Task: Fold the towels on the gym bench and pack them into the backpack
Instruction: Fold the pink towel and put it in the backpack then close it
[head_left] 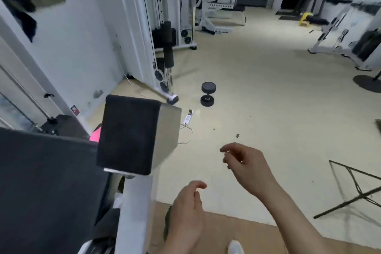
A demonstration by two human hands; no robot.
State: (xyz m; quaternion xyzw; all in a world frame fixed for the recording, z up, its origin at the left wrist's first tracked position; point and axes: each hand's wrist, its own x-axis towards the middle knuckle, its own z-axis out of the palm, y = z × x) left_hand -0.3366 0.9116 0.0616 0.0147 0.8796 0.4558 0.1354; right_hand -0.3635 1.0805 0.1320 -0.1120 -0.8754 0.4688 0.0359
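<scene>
I count my two hands, the left hand (186, 210) and the right hand (244, 166), both holding nothing. One black bench pad (128, 134), one dumbbell (208, 94), one white remote (188, 118), one pink item (95, 135), one folding stand (356, 189).

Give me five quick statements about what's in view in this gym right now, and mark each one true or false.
1. Both hands hold nothing. True: the left hand and right hand hang over the floor with loosely curled fingers.
2. A dumbbell lies on the floor. True.
3. A folded towel sits on the black bench pad. False: the pad's top is bare, and no towel is plainly in view.
4. The right hand rests on the bench pad. False: it is apart from the pad, off to its right.
5. A small white device with a cord lies on the floor near the pad. True.
</scene>
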